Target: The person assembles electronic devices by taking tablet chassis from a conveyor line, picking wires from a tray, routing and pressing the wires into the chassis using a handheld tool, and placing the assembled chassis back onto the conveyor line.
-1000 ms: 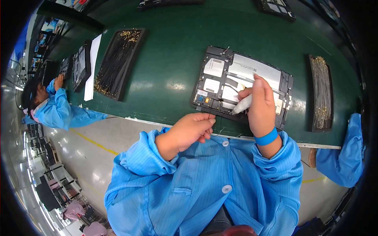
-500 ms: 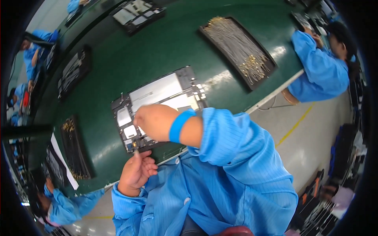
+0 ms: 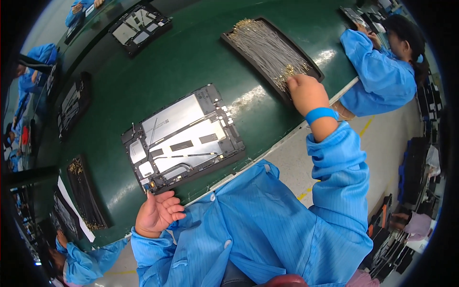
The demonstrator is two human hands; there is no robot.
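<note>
An opened tablet-like device [image 3: 189, 115] with silver battery panels and a black frame lies on the green table in front of me. A thin grey cable [image 3: 154, 130] runs across its left part. My left hand [image 3: 160, 213] is at the device's near left corner, palm up, with the thumb at the corner and the other fingers loosely curled, apart from the thumb. Over at the right, my right hand [image 3: 307, 94] reaches into a dark tray [image 3: 260, 67] of grey cables [image 3: 267, 48] with gold-coloured ends. Its thumb and forefinger pinch at the cable ends; the fingertips partly hide what they hold.
A narrow tray of black cables [image 3: 88, 196] stands at the left beside a white strip [image 3: 76, 210]. More opened devices [image 3: 138, 29] sit farther back and at the left [image 3: 73, 105]. Co-workers in blue sit at the right [image 3: 380, 71] and lower left [image 3: 91, 260].
My right hand has left the device and moved right and away to the cable tray, uncovering the device's middle. The left hand stays by the near left corner. The view has shifted slightly.
</note>
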